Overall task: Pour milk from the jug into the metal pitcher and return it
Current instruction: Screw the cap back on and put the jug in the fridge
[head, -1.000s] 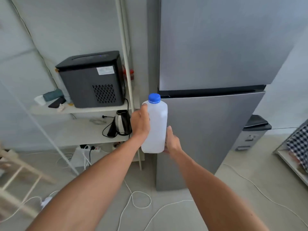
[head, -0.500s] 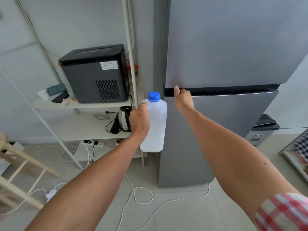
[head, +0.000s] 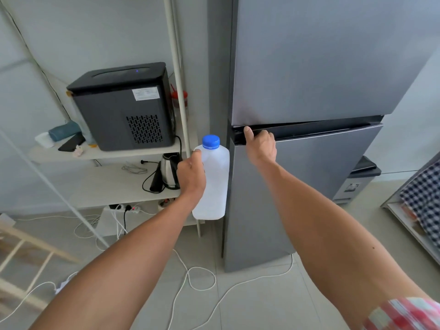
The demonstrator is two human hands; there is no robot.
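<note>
Filling the right half of the frame, the grey two-door fridge (head: 321,67) stands shut beside a white shelf unit (head: 114,186) at left that carries a black box-shaped machine (head: 123,106) above and a kettle (head: 169,171) below. At centre the white milk jug (head: 215,184), blue cap (head: 211,141) on, hangs upright just left of the fridge, the left hand (head: 191,173) wrapped in a closed grip round its handle side. Smaller, the right hand (head: 260,145) curls its fingers into the dark handle recess (head: 321,129) between the doors, thumb on top.
</note>
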